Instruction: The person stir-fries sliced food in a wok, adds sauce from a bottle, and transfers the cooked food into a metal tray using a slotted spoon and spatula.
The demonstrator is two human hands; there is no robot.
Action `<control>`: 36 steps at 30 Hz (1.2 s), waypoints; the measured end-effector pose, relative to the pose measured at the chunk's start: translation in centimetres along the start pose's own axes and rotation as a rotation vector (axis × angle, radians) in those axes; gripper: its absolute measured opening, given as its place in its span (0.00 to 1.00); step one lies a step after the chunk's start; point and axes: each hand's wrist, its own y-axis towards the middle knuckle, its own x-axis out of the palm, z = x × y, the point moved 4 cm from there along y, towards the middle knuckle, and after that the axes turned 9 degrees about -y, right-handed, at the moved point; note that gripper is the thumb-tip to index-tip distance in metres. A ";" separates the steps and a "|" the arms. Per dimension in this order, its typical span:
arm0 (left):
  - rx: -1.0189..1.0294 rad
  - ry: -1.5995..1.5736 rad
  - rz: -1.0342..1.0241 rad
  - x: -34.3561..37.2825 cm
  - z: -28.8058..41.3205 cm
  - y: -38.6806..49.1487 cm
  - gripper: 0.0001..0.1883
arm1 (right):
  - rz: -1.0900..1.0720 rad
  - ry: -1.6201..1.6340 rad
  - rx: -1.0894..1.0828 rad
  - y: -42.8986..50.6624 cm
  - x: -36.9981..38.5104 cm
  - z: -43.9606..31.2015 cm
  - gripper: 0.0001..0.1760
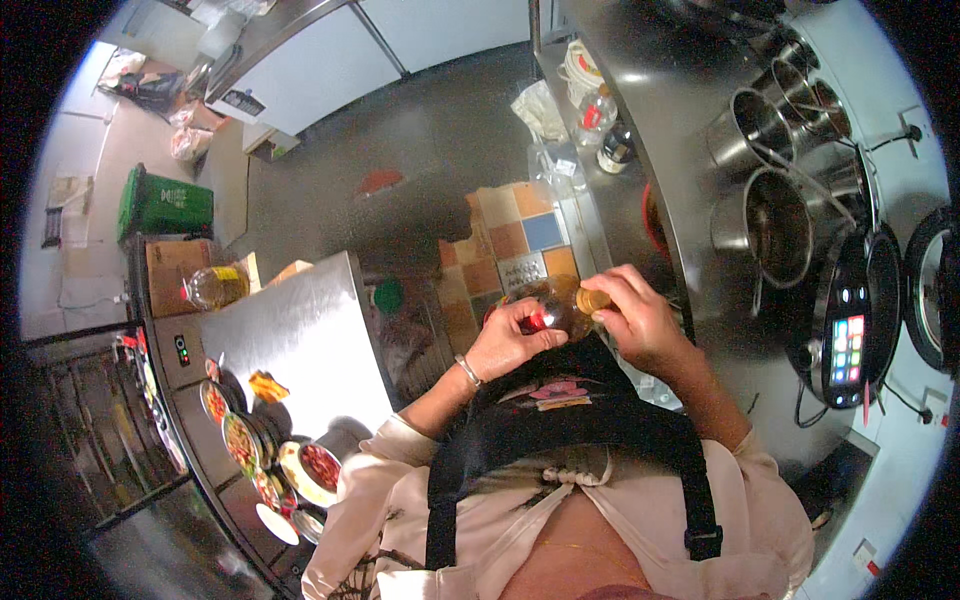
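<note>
Both hands are on a rounded, see-through bottle (571, 330) with dark contents, held in front of the black apron. My left hand (517, 337) grips its body, with a red patch, perhaps a label, showing by the fingers. A metal bangle is on that wrist. At the bottle's right end, my right hand (634, 311) has its thumb and fingers around a yellowish cap (592, 300). Whether the cap is loose or fixed cannot be seen. My fingers hide part of the bottle.
Left stands a steel counter (315, 315) with bowls of chopped food (241, 442) and an oil bottle (217, 288). The right counter holds steel pots (780, 225) and a black appliance with a lit screen (847, 349). Bottles (616, 148) stand on a shelf ahead; a green bin (169, 202) is farther left.
</note>
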 end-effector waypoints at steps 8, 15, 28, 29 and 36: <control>0.081 0.276 -0.164 -4.7 5.5 9.6 0.14 | 0.081 -0.128 0.019 7.0 -2.8 2.5 0.20; 0.134 0.498 -0.185 -7.7 7.6 18.3 0.19 | 0.233 -0.075 0.636 13.2 -0.2 7.9 0.15; 0.097 0.563 -0.195 -21.9 10.3 37.3 0.22 | 0.096 -0.127 0.616 35.3 1.3 17.7 0.18; 0.079 0.524 -0.185 -22.9 10.5 38.6 0.22 | 0.110 -0.143 0.557 37.0 1.3 18.2 0.18; 0.088 0.376 -0.058 -25.7 11.1 46.7 0.20 | 0.145 -0.191 0.859 46.4 2.3 25.1 0.17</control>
